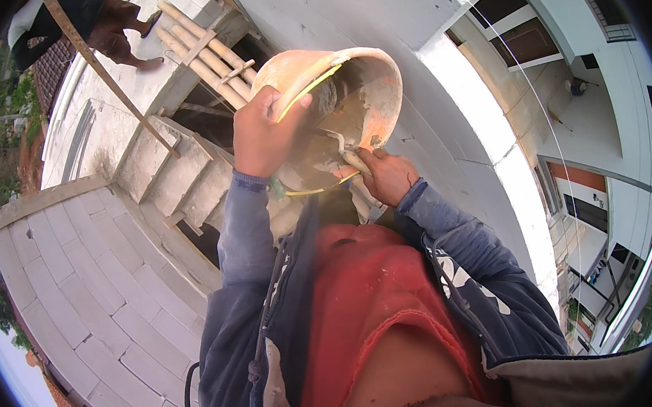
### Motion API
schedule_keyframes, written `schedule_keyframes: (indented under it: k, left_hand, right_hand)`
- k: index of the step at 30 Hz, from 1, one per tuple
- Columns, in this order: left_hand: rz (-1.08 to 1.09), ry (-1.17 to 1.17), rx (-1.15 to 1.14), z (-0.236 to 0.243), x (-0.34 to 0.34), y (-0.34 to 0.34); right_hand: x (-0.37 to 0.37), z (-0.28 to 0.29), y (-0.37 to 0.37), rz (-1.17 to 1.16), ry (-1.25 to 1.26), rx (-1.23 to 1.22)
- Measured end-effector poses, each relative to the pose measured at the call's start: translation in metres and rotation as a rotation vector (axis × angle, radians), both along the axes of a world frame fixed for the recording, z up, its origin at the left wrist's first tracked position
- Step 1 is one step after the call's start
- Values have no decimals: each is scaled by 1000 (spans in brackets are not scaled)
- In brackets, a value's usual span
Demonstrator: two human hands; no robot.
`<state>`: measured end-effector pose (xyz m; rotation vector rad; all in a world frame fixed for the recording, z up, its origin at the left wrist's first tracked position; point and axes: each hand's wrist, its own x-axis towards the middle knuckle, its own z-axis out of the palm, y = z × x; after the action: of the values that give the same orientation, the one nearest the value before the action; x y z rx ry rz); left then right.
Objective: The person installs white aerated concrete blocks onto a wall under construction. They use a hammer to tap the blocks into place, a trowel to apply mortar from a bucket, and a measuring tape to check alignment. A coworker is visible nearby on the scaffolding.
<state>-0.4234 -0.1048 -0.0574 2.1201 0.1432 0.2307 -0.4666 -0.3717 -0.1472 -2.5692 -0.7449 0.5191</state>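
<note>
Trowel (353,160), blade hard to make out, in murky inside of tilted bucket (383,96) held out in front. Another person (108,35) cut off at upper left edge. Left hand (265,133) clasps bucket's left rim; right hand (390,177) closed round trowel handle, fingertips partly hidden. Both forearms reach forward.

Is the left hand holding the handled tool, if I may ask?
No, the left hand holds the bucket, while the right hand holds the handled tool.
</note>
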Motion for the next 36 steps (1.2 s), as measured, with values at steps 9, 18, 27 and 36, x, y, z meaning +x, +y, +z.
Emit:
schedule_keyframes:
  k: [9, 18, 27, 36]
  left_hand:
    - [85, -24, 20, 18, -33, -57]
    - [48, -21, 37, 26, -59, -112]
    - [36, -63, 93, 31, -66, -116]
    - [50, -55, 83, 30, -75, -107]
  right_hand:
    - [-64, 44, -41, 96, -28, -64]
    - [-104, 57, -74, -23, 106, 176]
    - [-89, 62, -106, 36, -37, -117]
    - [-109, 56, -101, 26, 29, -9]
